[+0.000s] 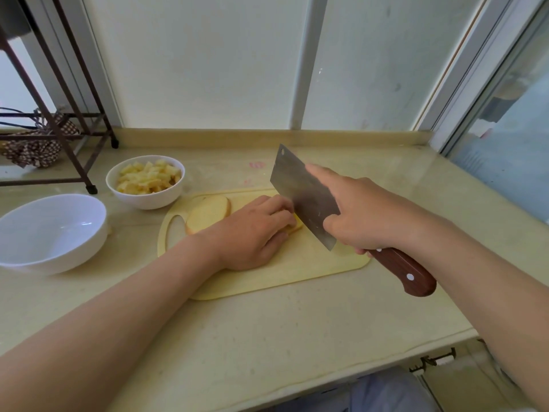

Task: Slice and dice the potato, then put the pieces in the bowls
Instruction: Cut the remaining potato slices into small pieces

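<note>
A pale yellow cutting board [285, 272] lies on the counter. A thick potato slice [208, 212] rests on the board's left part. My left hand [252, 233] holds down another potato piece [297, 226], mostly hidden under its curled fingers. My right hand [365, 212] grips a cleaver [300, 191] by its brown wooden handle, index finger laid along the blade. The blade stands on edge right beside my left fingertips. A small white bowl [145, 200] behind the board is full of diced potato. A larger white bowl [53, 233] at the left holds nothing.
A dark metal rack [59, 129] with patterned cloth stands at the back left. The beige counter [297, 328] ends at a front edge below my arms. Window panes and a low ledge [267, 135] close the back and right.
</note>
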